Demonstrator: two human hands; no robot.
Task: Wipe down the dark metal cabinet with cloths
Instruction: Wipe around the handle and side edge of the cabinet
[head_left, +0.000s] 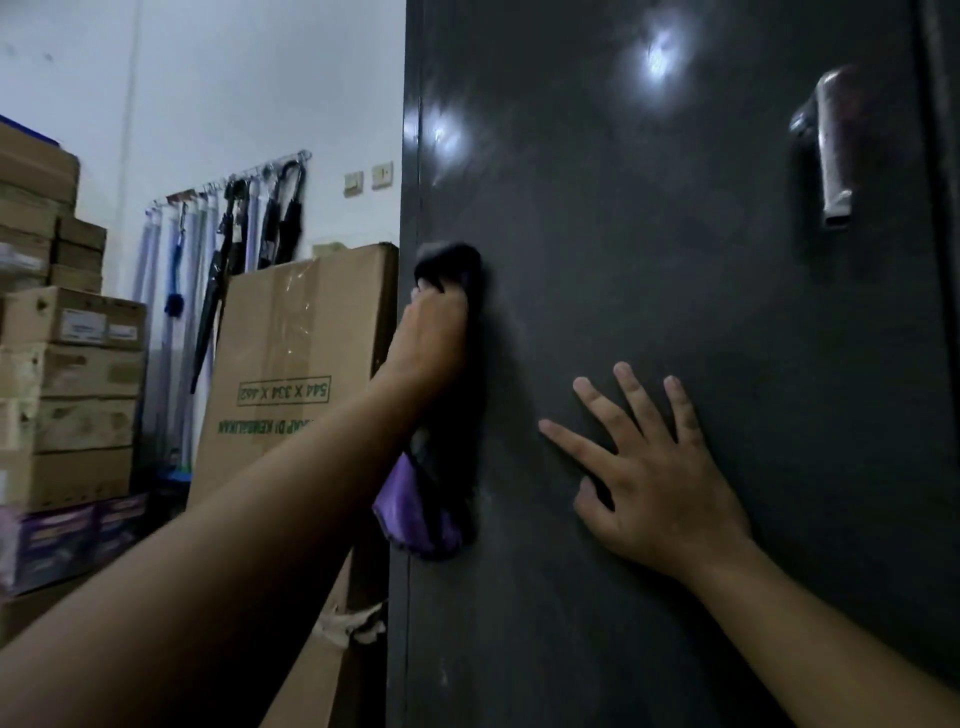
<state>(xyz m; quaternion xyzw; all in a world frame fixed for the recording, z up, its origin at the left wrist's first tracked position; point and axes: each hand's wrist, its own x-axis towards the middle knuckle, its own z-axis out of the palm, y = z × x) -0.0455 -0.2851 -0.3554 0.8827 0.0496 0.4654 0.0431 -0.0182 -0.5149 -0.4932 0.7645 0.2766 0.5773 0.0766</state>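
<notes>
1. Left hand (434, 332) is closed around a cloth (449, 270) and presses it against the dark metal cabinet (675, 312), right by the panel's left edge. The cloth looks dark at the top; a purple tail hangs below the wrist.
2. Right hand (654, 467) is empty, fingers spread, palm flat on the same panel, lower and to the right of the cloth. Reads as bracing.
3. Step in hand: wiping the left strip of the front panel. My advice: keep even pressure, overlap strokes, run the full edge seam, fold the loose tail in so it doesn't drag.
4. Right palm may leave prints; that patch probably needs a pass later.
5. Surface: smooth, semi-gloss, shows light glare up top and faint streaks or haze. A metal handle (831, 150) sits upper right, well apart from both hands; it looks untouched.
6. Room: stacked cardboard boxes (72, 364) on the left, a tall carton (296, 364) just beside the cabinet side, umbrellas (280, 218) hanging on a wall rack, two wall switches (369, 179). Dim light.
</notes>
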